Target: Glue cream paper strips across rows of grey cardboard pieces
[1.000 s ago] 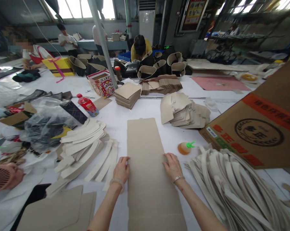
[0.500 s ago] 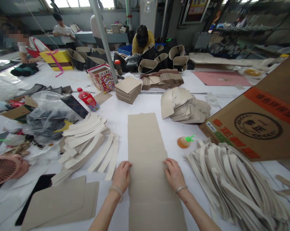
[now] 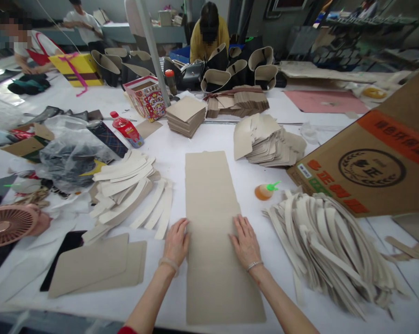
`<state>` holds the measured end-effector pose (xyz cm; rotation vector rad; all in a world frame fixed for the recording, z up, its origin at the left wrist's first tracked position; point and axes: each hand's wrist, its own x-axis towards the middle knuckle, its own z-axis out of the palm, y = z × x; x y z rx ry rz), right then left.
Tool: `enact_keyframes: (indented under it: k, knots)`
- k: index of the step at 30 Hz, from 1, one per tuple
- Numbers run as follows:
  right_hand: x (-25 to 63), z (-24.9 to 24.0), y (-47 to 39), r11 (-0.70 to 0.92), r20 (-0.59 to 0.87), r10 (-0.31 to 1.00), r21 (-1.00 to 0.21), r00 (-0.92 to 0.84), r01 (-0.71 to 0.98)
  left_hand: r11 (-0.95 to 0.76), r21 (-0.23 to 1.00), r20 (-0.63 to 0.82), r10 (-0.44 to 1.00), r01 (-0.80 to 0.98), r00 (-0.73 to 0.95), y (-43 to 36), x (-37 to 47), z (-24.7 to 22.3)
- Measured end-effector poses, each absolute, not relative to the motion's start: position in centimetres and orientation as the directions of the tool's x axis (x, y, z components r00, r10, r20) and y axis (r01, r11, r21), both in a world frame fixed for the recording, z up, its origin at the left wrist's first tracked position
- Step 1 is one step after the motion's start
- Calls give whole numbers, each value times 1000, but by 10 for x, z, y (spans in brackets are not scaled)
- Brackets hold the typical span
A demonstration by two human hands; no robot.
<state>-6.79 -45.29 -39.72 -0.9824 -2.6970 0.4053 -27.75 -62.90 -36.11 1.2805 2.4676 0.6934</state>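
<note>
A long beige panel (image 3: 212, 260), like thin board or stiff lining, lies flat on the white table in front of me. At its left edge rests my left hand (image 3: 176, 241), fingers stretched and thumb apart, the fingertips touching the edge. My right hand (image 3: 246, 241) lies palm down over the right edge with its fingers spread. Neither hand grips anything. To the left are curved pale strips (image 3: 126, 185) and flat beige rounded-corner panels (image 3: 91, 264). On the right lie a big bundle of pale strips (image 3: 331, 246) and a small amber bottle with a green nozzle (image 3: 264, 191).
Stacks of beige pieces (image 3: 187, 116) and a fanned pile (image 3: 265, 141) lie beyond the panel. A large carton (image 3: 369, 171) leans at right. A red bottle (image 3: 126, 130), a pink fan (image 3: 16, 225) and a metal pole (image 3: 152, 51) stand left. Co-workers sit across the table.
The view has tilted down, so the panel's near end and the table edge now show. My right hand has flattened and moved slightly inward onto the panel; my left stays at its edge.
</note>
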Motion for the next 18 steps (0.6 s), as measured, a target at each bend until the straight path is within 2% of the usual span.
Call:
enact_keyframes:
  k: [3, 7, 11, 18]
  knots:
    - [-65, -397, -454, 735, 96, 649, -334, -755, 590, 457, 500, -21, 856, 736, -517, -636, -266, -359]
    - [-64, -396, -456, 759, 47, 614, -309, -788, 573, 389, 347, -74, 919, 854, -388, -645, -246, -364]
    - [-64, -397, -460, 762, 38, 617, -276, -786, 585, 404, 204, -92, 915, 892, -394, -650, -234, -375]
    - [-63, -401, -459, 798, 76, 586, -226, -806, 559, 384, 46, -19, 923, 922, -383, -654, -229, -383]
